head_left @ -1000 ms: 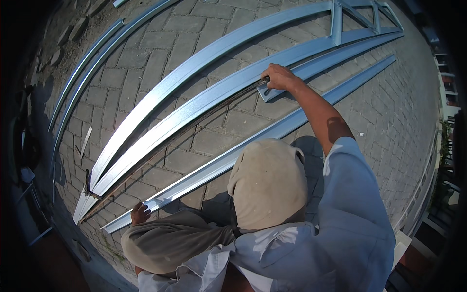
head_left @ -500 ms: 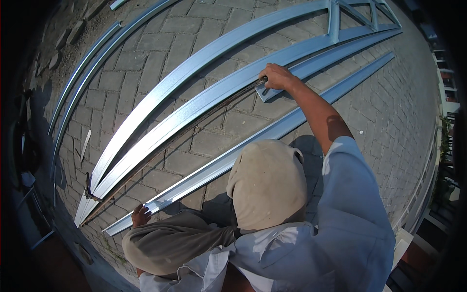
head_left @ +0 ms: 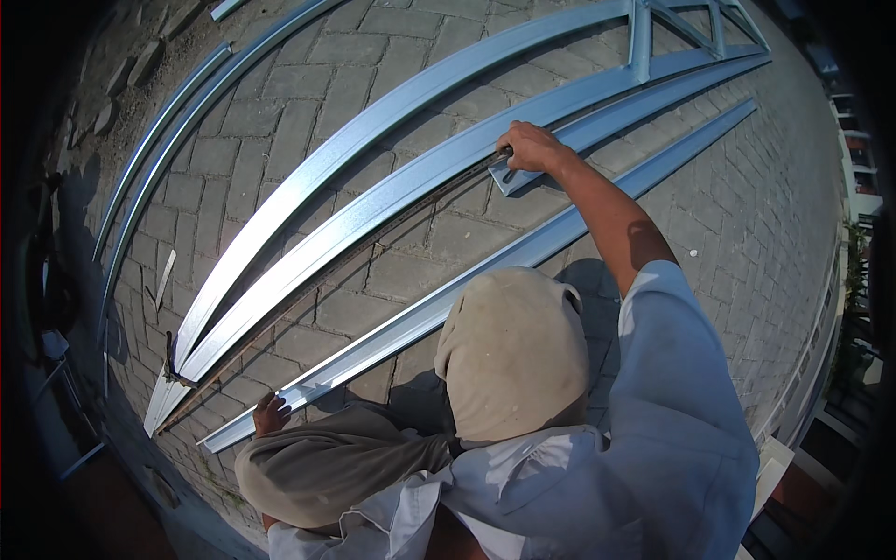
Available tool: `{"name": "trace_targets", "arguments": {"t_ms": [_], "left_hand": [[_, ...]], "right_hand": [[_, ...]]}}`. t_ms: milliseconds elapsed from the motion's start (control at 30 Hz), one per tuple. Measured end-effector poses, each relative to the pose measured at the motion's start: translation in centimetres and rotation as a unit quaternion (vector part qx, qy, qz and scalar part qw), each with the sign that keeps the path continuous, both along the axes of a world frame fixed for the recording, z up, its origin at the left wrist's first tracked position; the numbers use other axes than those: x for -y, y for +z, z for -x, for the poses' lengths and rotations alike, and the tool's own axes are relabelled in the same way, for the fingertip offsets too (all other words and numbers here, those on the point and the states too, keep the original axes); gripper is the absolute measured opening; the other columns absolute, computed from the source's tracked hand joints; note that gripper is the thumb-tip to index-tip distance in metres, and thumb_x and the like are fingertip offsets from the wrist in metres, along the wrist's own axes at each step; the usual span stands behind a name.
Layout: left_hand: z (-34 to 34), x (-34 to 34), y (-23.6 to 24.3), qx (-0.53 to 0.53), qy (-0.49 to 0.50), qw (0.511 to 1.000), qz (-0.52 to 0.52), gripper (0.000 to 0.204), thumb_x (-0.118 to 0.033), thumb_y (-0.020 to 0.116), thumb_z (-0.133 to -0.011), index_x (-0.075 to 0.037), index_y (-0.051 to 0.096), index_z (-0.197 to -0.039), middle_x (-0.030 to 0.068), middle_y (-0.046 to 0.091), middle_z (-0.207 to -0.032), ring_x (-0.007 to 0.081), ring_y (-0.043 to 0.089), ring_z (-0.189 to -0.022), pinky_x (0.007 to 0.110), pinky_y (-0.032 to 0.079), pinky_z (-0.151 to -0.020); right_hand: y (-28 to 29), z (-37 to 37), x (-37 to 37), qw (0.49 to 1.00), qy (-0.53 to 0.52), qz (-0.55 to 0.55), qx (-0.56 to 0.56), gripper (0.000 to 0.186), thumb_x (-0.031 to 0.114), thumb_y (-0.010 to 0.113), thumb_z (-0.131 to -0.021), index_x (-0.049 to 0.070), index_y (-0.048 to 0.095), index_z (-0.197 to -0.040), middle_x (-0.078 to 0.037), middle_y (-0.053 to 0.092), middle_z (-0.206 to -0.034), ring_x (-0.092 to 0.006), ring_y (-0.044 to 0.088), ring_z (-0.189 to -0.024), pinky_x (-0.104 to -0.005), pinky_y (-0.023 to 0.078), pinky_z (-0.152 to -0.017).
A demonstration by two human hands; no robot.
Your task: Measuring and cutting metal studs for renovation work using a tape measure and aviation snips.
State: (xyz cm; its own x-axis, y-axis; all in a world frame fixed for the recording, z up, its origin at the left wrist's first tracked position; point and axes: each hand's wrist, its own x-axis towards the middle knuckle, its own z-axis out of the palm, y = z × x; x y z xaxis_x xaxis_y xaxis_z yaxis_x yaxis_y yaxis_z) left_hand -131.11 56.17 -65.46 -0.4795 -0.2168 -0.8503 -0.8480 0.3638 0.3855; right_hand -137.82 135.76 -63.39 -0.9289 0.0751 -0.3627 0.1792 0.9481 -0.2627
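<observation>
Down on the pavers (head_left: 397,271), the nearest galvanized steel channel (head_left: 373,347) looks light, stiff and slick, best held mid-length, with the left hand (head_left: 271,413) curled at its end, grip unclear, and the right hand (head_left: 530,147) clutching a small dark object (head_left: 506,151).

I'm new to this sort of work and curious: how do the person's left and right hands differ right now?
The right hand is stretched far ahead; the left hand is low, beside the bent knee. The right hand seems to grip a small dark object; the left hand is at the nearest silver channel, its grip unclear. Both are bare.
</observation>
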Motion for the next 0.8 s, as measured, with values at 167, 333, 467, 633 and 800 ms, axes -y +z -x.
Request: {"name": "trace_targets", "arguments": {"t_ms": [167,333,467,633,800], "left_hand": [[-0.08,-0.19,0.19,-0.013,-0.008,1.000,0.006,0.062,-0.026,0.061,-0.087,-0.001,0.041,-0.140,0.0199,0.059,-0.122,0.0354,0.064,-0.102,0.044,0.052,-0.081],[-0.04,-0.22,0.15,-0.019,-0.014,1.000,0.019,0.061,-0.026,0.061,-0.088,-0.001,0.041,-0.140,0.0199,0.059,-0.122,0.0354,0.064,-0.102,0.044,0.052,-0.081],[-0.11,-0.26,0.16,-0.020,-0.007,1.000,0.015,0.059,-0.025,0.059,-0.089,-0.002,0.042,-0.140,0.0199,0.059,-0.123,0.0354,0.064,-0.102,0.044,0.052,-0.082],[-0.08,-0.48,0.32,-0.018,-0.002,1.000,0.023,0.058,-0.025,0.059,-0.089,-0.002,0.042,-0.140,0.0202,0.059,-0.124,0.0353,0.064,-0.103,0.044,0.052,-0.082],[0.00,-0.84,0.52,-0.004,-0.003,1.000,0.029,0.058,-0.026,0.060,-0.090,-0.002,0.042,-0.140,0.0201,0.060,-0.123,0.0351,0.064,-0.103,0.044,0.052,-0.083]], "right_hand": [[-0.09,-0.17,-0.04,1.000,0.008,0.000,-0.027,0.037,0.008,0.072,-0.066,0.013,0.074,-0.102,-0.014,0.068,-0.103,-0.0306,0.064,-0.103,-0.0400,0.051,-0.089],[-0.03,-0.12,-0.01,1.000,-0.002,0.004,-0.017,0.036,0.008,0.072,-0.066,0.012,0.074,-0.101,-0.014,0.069,-0.103,-0.0307,0.064,-0.102,-0.0399,0.051,-0.089],[0.04,-0.10,0.00,1.000,0.001,0.002,-0.018,0.035,0.007,0.071,-0.066,0.012,0.074,-0.101,-0.014,0.069,-0.103,-0.0308,0.064,-0.101,-0.0399,0.051,-0.089],[0.07,-0.10,0.03,1.000,0.001,0.006,-0.011,0.034,0.007,0.071,-0.067,0.012,0.074,-0.101,-0.014,0.068,-0.104,-0.0307,0.064,-0.102,-0.0397,0.051,-0.090],[0.02,-0.08,0.08,1.000,-0.005,-0.004,-0.003,0.035,0.007,0.071,-0.069,0.012,0.074,-0.103,-0.014,0.067,-0.107,-0.0299,0.062,-0.107,-0.0392,0.049,-0.093]]}}
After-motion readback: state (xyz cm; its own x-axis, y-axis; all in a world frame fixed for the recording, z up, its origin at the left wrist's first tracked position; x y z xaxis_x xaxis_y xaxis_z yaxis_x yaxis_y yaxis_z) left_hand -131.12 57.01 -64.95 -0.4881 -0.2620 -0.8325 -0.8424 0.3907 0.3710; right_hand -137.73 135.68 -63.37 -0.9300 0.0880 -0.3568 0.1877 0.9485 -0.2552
